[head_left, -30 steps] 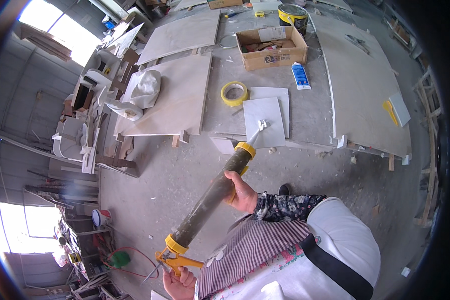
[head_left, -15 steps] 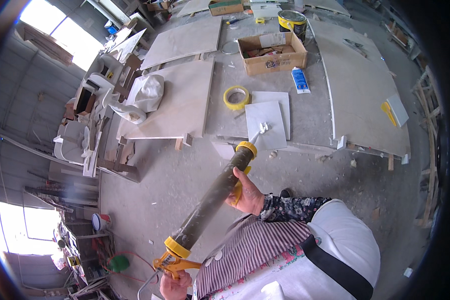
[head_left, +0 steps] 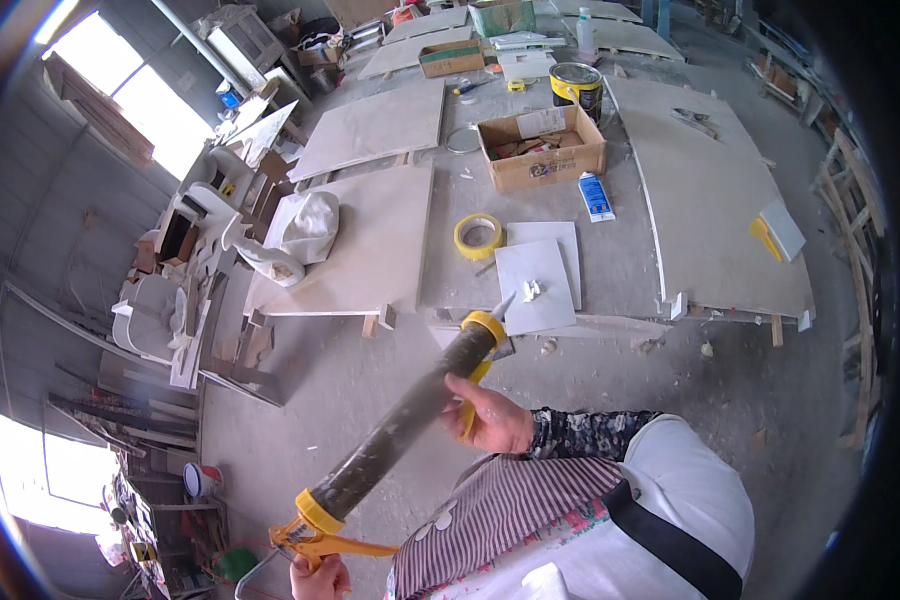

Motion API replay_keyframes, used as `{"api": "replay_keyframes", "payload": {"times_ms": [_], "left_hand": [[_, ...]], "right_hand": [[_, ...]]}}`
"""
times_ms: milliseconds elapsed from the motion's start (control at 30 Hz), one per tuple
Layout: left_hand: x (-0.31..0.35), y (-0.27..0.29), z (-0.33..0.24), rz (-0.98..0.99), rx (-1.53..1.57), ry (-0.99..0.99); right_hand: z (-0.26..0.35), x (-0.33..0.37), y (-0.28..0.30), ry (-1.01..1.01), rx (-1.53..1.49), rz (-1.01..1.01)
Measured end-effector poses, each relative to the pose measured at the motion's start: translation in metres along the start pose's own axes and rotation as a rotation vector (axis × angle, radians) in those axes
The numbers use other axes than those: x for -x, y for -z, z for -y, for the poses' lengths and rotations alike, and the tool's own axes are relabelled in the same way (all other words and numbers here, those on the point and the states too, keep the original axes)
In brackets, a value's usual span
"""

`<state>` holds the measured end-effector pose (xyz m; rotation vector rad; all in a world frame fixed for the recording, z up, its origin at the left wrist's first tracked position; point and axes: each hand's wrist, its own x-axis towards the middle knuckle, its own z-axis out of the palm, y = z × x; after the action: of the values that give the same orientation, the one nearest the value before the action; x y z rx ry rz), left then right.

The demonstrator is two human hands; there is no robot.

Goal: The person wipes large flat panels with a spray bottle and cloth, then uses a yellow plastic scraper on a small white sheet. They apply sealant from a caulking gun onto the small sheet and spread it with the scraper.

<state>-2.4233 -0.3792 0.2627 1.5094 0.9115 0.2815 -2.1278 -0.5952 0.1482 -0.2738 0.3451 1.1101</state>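
Observation:
A caulking gun (head_left: 400,420) with a dark, white-smeared barrel and yellow end caps slants across the view. My right hand (head_left: 495,420) supports the barrel near its front, thumb on top, beside a yellow piece partly hidden by the fingers. At the rear, my left hand (head_left: 320,578) is closed round the orange handle, partly cut off by the lower edge. The pale nozzle points at a white square tile (head_left: 535,312), just left of a blob of white paste (head_left: 532,290). Another white tile (head_left: 557,238) lies partly beneath the first.
A yellow tape roll (head_left: 478,236), a blue-and-white tube (head_left: 596,197), a cardboard box (head_left: 547,170) and a black-and-yellow can (head_left: 578,88) stand or lie on the grey work surface. Large pale slabs (head_left: 350,240) flank it; a yellow-and-white scraper (head_left: 776,232) rests on the right slab (head_left: 715,200).
The view has tilted up, showing more of the far tables. The gun's rear and my left hand have swung left. The nozzle sits slightly farther from the paste.

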Motion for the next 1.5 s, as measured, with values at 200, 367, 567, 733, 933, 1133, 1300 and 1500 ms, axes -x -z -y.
{"api": "replay_keyframes", "payload": {"times_ms": [200, 367, 567, 733, 933, 1133, 1300, 1500], "left_hand": [[-0.067, -0.003, 0.012, 0.140, 0.384, -0.015], [-0.141, -0.115, -0.012, 0.342, 0.836, 0.178], [-0.236, -0.286, -0.053, 0.754, 0.999, 0.305], [-0.283, -0.432, -0.084, 0.910, 1.122, 0.428], [-0.307, -0.570, -0.112, 0.964, 1.102, 0.425], [-0.305, -0.643, -0.113, 0.878, 1.218, 0.458], [-0.303, -0.655, -0.109, 0.755, 1.219, 0.468], [-0.324, -0.660, -0.109, 0.597, 1.138, 0.400]], "right_hand": [[0.032, 0.022, -0.033, 0.186, 0.618, 0.303], [0.063, 0.060, -0.010, 0.355, 0.832, 0.190], [0.084, 0.157, 0.075, 0.525, 0.706, -0.190], [0.077, 0.226, 0.137, 0.743, 0.374, -0.480], [0.081, 0.271, 0.163, 0.861, 0.177, -0.696], [0.104, 0.297, 0.177, 0.885, 0.146, -0.780], [0.125, 0.305, 0.177, 0.892, 0.177, -0.690], [0.181, 0.283, 0.143, 0.877, 0.420, -0.572]]}}
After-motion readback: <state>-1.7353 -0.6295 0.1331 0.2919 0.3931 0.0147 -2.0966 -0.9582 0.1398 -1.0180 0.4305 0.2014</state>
